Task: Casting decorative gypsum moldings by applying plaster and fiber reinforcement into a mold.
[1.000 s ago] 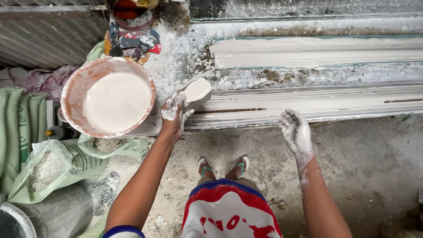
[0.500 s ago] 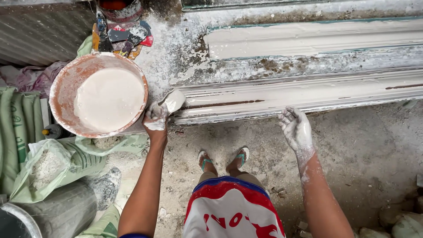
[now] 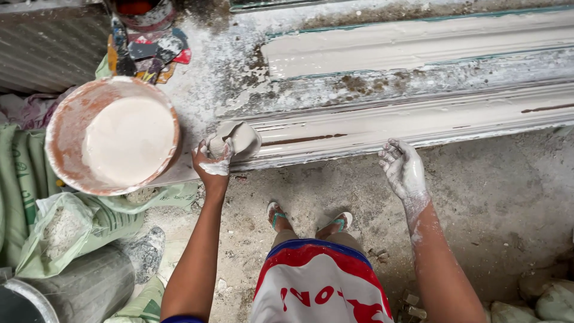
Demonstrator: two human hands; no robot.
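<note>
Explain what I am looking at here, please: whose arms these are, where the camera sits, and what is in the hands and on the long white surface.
The camera is worn on a person's head and looks straight down, so the two bare arms reaching up from the bottom edge are that person's own, with sandalled feet between them. The left hand grips a small grey plaster-smeared scoop, tilted over the near edge of a long white plaster-coated moulding form that runs across the picture. The right hand, coated white, is open and holds nothing; its fingertips are at the form's near edge. To the left sits a round reddish basin of pale wet plaster. Green woven sacks and a clear bag of white powder lie lower left on the dusty concrete floor.
</note>
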